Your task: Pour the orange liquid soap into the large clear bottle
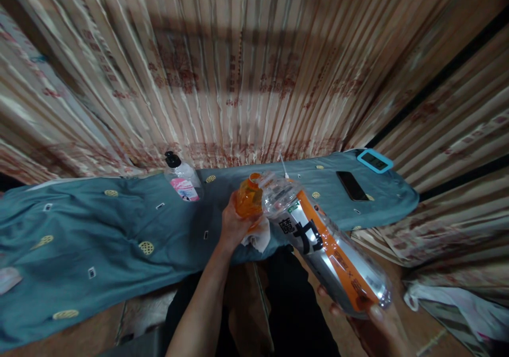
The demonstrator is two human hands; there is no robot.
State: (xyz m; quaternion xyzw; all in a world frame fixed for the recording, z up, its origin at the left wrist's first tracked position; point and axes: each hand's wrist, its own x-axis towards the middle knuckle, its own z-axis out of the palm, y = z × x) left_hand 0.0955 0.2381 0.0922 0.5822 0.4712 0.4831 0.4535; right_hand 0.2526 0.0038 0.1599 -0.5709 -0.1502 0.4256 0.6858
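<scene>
My right hand (pixel 371 322) grips the base of a large clear plastic bottle (pixel 322 240) with an orange and black label, tilted so its mouth points up and left. My left hand (pixel 234 224) is closed round a small container of orange liquid (pixel 248 198), held against the big bottle's mouth. A crumpled white cloth or tissue (pixel 258 235) is tucked under the left hand. Both hands hover over the front edge of a table draped in a teal patterned cloth (pixel 99 229).
A clear pump bottle with a pink label (pixel 183 179) stands at the back of the table. A dark phone (pixel 352 185) and a small blue-framed device (pixel 374 160) lie at the right end. Striped curtains hang behind. A white bag (pixel 449 301) lies at lower right.
</scene>
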